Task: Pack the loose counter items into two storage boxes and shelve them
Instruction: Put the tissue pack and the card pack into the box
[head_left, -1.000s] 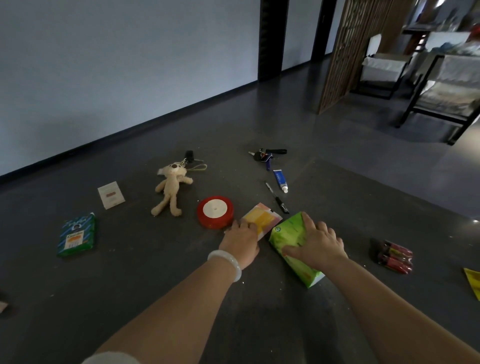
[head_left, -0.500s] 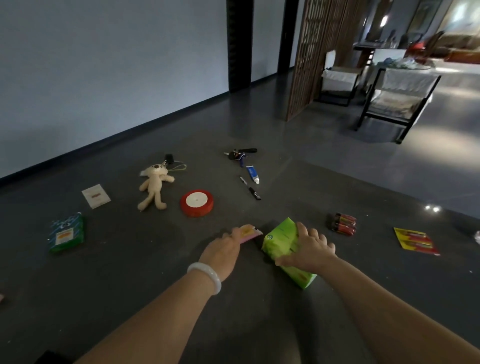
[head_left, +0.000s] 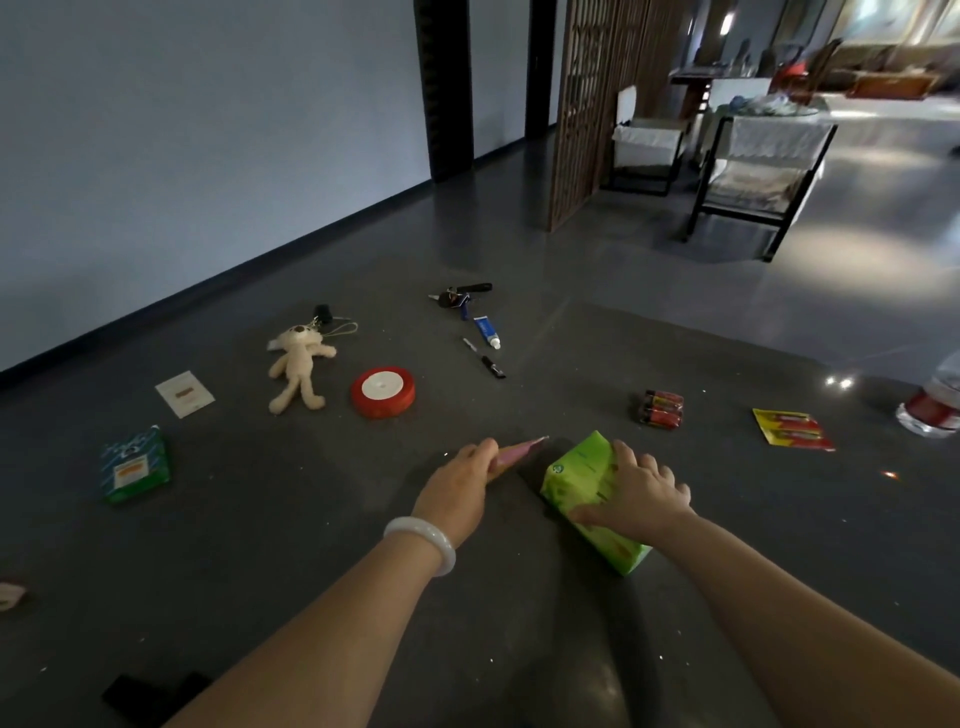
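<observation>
Right hand (head_left: 636, 493) grips the green pack (head_left: 576, 473) on the dark tabletop (head_left: 260, 545), fingers over its top, thumb on its near side. Just left of the pack, left hand (head_left: 457, 493) pinches 1 thin pink packet (head_left: 519, 451), seen edge-on & blurred, prob. tilted up. Red ribbon roll (head_left: 383, 391) lies back-left of the pack, batteries (head_left: 661, 408) back-right.

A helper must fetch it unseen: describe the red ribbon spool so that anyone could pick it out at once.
On the dark grey counter, look to the middle, beyond the person's left hand. Right of the cream plush toy lies a flat round red ribbon spool, the only disc, with a white centre.
</observation>
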